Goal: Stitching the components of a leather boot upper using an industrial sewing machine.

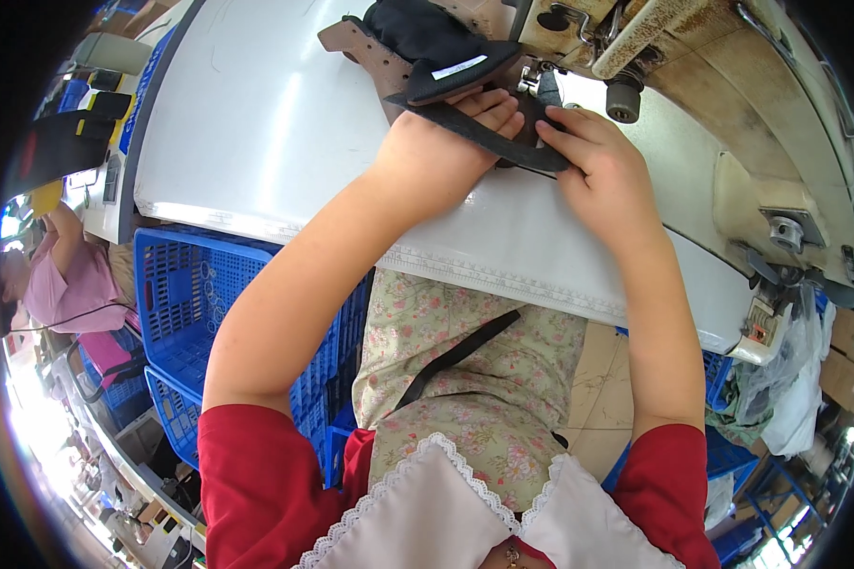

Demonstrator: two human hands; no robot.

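A black fabric piece with a small white label lies under the sewing machine's presser foot area, a long curved dark strip at its near side. My left hand reaches in from the left with the strip crossing over it; its fingers lie close together on the black fabric, partly hidden by the strip. My right hand is just right of the foot, thumb and fingers pinching the piece near the strip's right end. A brown part with punched holes shows beneath the black fabric.
The sewing machine, worn and cream-coloured, fills the upper right above the white table. A ruler strip runs along the table's near edge. Blue crates stand below on the left. Another person works at the far left.
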